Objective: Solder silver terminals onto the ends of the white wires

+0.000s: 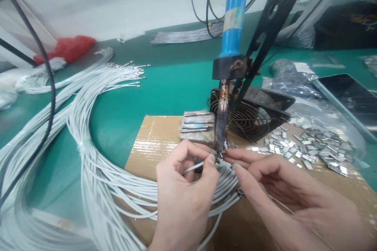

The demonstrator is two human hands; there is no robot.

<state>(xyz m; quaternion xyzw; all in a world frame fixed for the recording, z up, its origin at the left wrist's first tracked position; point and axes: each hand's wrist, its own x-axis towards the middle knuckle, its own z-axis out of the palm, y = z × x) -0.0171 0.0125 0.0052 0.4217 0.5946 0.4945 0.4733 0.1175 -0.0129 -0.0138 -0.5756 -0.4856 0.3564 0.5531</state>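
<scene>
My left hand [185, 196] pinches a white cable [193, 167] near its end, just under the tip of a soldering iron [221, 129]. The iron is clamped upright, tip down, its blue handle above. My right hand [282, 184] is closed at the fingertips, close to the same tip on the right. A thin solder wire [290, 210] runs through that hand toward the lower right. The fingers partly hide the cable's end, and whether it touches the iron I cannot tell. Beneath my hands lies a bundle of white cables [138, 188] with metal ends.
A black bracket [272, 15] holds the iron beside a black fan [250, 113]. Metal rods lie on a block [197, 137] on the brown cardboard [153, 137]. Small metal plates [306, 145] are scattered to the right near a phone [350, 98]. More cables [97, 74] cover the left.
</scene>
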